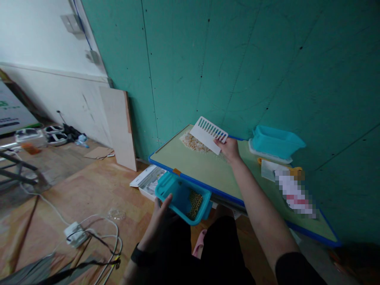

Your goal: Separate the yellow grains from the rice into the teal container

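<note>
White slotted card (207,137) in the right hand (230,149)

blk short r sleeve (297,270), blk l wristband (141,255), blk bottoms (225,249).

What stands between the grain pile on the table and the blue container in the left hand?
The tabletop's blue edge, with a small orange piece on it, lies between the grain pile and the blue container. No other object is visible between them.
</note>
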Available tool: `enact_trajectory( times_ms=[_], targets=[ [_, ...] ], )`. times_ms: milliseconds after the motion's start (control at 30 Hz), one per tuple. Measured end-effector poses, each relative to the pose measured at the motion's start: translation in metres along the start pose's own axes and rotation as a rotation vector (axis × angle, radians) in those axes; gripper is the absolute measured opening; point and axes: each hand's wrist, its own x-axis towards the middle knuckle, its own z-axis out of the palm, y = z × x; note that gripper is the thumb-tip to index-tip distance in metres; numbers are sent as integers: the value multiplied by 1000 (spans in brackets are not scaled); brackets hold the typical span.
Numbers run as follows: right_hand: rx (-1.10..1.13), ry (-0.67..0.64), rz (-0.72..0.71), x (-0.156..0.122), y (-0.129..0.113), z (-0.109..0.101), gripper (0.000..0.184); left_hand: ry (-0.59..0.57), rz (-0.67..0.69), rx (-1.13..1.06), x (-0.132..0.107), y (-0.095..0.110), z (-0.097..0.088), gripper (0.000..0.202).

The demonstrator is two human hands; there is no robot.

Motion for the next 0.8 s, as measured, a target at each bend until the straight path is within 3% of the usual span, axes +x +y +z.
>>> enact_trajectory(
  times_ms=[100, 200, 400, 567, 800],
  targets=[
    [9, -15, 101, 9, -9, 21, 22, 9, -6, -19, 6, -4, -3, 89],
    [-37, -16, 130, 8, -6, 29, 21, -13, 10, -29, 6, -7, -6, 91],
    [-102, -17, 116, 8, 5, 32, 22, -22, 8, -20, 3, -4, -4, 88],
    [-121, -76, 76, 5, -1, 31, 22, 2, -14, -15, 4, -4, -3, 87],
    [-99, -91, 79, 3, -6, 29, 20, -52, 35, -29, -3, -3, -4, 93]
  ],
)
